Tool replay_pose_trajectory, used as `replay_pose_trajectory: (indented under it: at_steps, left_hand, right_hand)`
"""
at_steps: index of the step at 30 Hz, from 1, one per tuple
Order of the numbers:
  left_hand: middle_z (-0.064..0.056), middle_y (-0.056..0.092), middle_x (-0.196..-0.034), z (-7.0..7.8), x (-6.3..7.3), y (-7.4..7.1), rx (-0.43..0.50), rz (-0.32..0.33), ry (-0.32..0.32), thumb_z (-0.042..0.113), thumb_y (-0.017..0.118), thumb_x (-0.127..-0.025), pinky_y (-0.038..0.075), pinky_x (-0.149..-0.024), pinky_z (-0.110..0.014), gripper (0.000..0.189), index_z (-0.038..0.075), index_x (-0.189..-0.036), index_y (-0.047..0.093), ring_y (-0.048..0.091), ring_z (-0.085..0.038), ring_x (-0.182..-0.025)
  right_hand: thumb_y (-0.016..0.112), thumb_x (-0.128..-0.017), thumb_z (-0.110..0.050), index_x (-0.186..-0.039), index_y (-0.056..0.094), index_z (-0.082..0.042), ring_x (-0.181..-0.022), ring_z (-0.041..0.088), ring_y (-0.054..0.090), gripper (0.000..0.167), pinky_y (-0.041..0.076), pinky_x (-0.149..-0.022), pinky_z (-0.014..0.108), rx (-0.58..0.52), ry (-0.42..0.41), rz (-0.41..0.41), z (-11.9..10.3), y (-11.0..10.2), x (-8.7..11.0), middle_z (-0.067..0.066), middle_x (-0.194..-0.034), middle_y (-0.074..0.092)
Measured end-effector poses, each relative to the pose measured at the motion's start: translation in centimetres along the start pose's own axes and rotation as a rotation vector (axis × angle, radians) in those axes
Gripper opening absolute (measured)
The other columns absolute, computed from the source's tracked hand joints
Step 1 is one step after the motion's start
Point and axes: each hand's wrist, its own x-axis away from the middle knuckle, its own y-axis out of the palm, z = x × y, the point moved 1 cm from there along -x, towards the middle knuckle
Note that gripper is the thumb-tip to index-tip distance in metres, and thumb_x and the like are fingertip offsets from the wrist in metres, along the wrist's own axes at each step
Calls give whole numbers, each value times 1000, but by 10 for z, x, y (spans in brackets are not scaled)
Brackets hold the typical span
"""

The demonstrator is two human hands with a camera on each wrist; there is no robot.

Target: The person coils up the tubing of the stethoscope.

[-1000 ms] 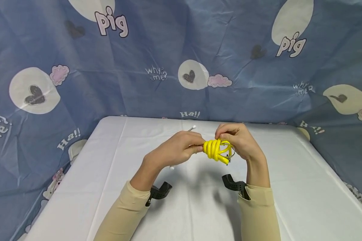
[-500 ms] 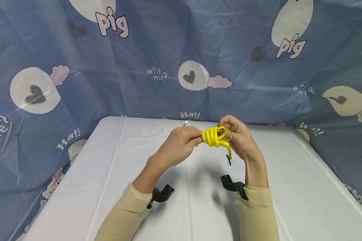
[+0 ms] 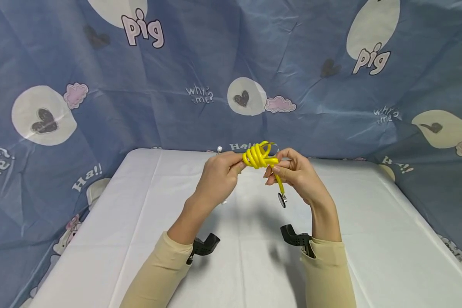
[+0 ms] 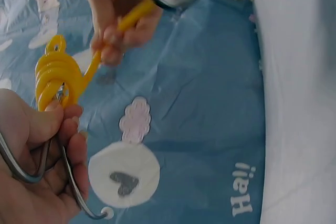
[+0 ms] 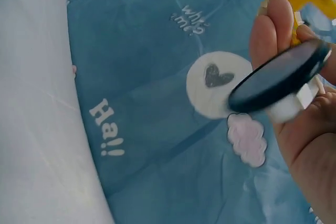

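Note:
Held up above the table is a stethoscope with yellow tubing (image 3: 256, 156) wound into a tight coil. My left hand (image 3: 219, 177) grips its metal ear tubes (image 4: 71, 177) just below the coil, and a white ear tip (image 3: 220, 148) pokes out beyond that hand. On the other side, my right hand (image 3: 298, 173) pinches a free length of tubing, seen between thumb and fingers in the left wrist view. From this length hangs the round chest piece (image 3: 282, 200), large and close in the right wrist view (image 5: 283, 77). A small tubing loop stands out at the coil's far end.
A table with a white cloth (image 3: 177, 265) lies beneath both hands. Behind it hangs a blue printed curtain (image 3: 200, 124). Each sleeve cuff carries a black camera mount, one on the left (image 3: 206, 245) and one on the right (image 3: 294, 236).
Both hands have raised the coiled stethoscope and shifted it left. My right hand has moved from the coil's end loop to the tubing by the chest piece, which now hangs lower and free.

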Motion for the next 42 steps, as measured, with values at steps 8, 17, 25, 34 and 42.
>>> replay_pose_trajectory:
  at_steps: [8,17,25,34,42]
  left_hand:
    - [-1,62,-76,-17,-1,-10,-3,126,-47,16,63,-97,39,-52,-26,14,9,-94,75,46,-13,-56]
    - [0,57,-72,-14,-4,-10,-19,101,-65,16,62,-98,39,-52,-28,15,11,-88,73,46,-14,-57]
    - [0,53,-69,-13,-3,-10,-49,98,-44,15,63,-97,37,-53,-28,18,12,-79,69,44,-15,-58]
    - [1,52,-68,-10,-1,-2,-92,110,-35,17,63,-97,39,-55,-29,20,13,-78,67,45,-14,-60]
    - [2,52,-67,-7,0,5,-137,138,-18,20,63,-98,39,-55,-30,22,14,-77,65,45,-14,-59]
  right_hand:
    - [59,-96,-1,-104,58,4,-74,29,72,9,59,-79,48,135,-101,-86,-11,22,1,27,-88,67]
    - [57,-98,-2,-103,73,-5,-89,29,72,17,57,-92,40,257,-136,-107,-23,29,8,15,-97,72]
    - [61,-95,0,-111,71,-5,-101,28,72,20,56,-93,38,263,-134,-150,-29,32,12,20,-111,71]
    - [72,-87,1,-105,66,1,-88,23,74,19,59,-85,35,262,-125,-49,-26,36,9,12,-96,75]
    - [70,-88,3,-97,63,7,-69,31,73,12,60,-76,41,238,-189,41,-26,44,6,8,-84,74]
